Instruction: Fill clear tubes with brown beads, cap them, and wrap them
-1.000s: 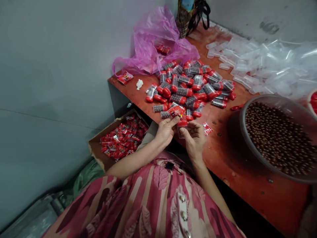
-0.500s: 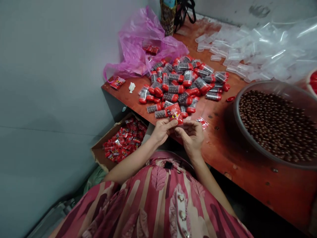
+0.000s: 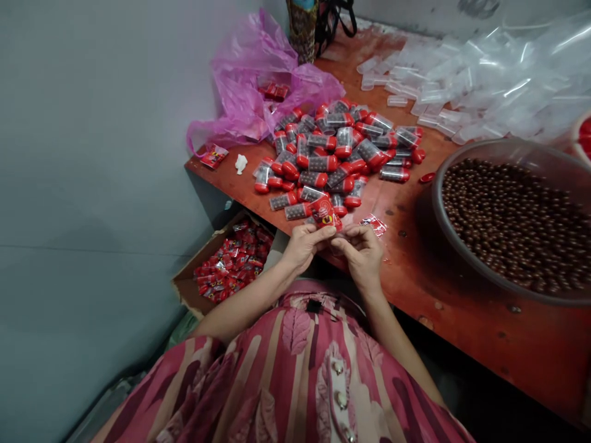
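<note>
A small red printed plastic packet [image 3: 324, 210] is pinched between the thumb and fingers of my left hand [image 3: 301, 251], over the table's front edge. My right hand [image 3: 364, 257] is closed at the packet's lower right end, thumb against fingertips, on what looks like its clear edge. The packet's contents are hidden. Just beyond my hands lies a heap of clear tubes with red caps [image 3: 322, 163], filled with small dark balls. Another red packet [image 3: 373, 225] rests on the table beside my right fingers.
A cardboard box [image 3: 183, 284] of red packets stands below the table's left edge. On the right sits a big basin [image 3: 438, 206] of glossy brown balls [image 3: 512, 231]. Clear empty tubes [image 3: 429, 92] and a pink plastic bag [image 3: 252, 67] occupy the back of the red table [image 3: 462, 332].
The view has shifted slightly. My right hand has moved a little to the right, and the packet in my left hand is tilted more. Both hands keep their hold.
</note>
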`<state>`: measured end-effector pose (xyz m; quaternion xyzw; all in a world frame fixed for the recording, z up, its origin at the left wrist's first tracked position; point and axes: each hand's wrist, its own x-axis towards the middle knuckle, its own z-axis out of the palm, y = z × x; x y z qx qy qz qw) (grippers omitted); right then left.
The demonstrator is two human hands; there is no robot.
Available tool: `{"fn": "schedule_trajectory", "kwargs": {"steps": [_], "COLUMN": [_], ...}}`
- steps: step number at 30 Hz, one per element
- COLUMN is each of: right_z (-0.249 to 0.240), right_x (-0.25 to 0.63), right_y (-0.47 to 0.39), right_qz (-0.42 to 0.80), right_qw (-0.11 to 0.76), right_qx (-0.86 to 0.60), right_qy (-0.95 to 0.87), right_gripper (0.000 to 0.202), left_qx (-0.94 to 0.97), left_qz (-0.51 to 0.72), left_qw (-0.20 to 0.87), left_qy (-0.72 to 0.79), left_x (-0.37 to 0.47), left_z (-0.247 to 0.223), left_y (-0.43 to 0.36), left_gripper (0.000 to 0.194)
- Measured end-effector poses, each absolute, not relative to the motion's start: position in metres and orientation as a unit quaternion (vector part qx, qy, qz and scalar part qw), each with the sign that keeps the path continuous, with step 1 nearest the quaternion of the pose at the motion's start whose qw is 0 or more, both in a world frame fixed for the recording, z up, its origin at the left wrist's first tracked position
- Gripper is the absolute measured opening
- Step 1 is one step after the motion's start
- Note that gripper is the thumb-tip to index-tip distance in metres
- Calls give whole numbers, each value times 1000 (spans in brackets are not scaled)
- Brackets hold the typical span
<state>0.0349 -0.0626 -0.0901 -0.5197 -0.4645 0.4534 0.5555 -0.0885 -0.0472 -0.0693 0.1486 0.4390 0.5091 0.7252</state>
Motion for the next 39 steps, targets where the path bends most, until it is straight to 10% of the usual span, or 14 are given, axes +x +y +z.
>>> {"fn": "schedule_trajectory", "kwargs": {"steps": [21, 39], "right_z": [-92, -90], "right_x": [33, 19], "right_y": [-90, -86], "right_qz": [302, 495], "right_qw": [535, 528], "right_qx": [-544, -520], "right_qy": [-571, -453], "right_gripper": [11, 16], "left_qx": [112, 117], "left_qz": [546, 525], "left_qw": [736, 763], "left_qy": [384, 360], "left_x": [-95, -101], "left_z": [-75, -77], "left_y": [-54, -83], "left_gripper": [24, 21]}}
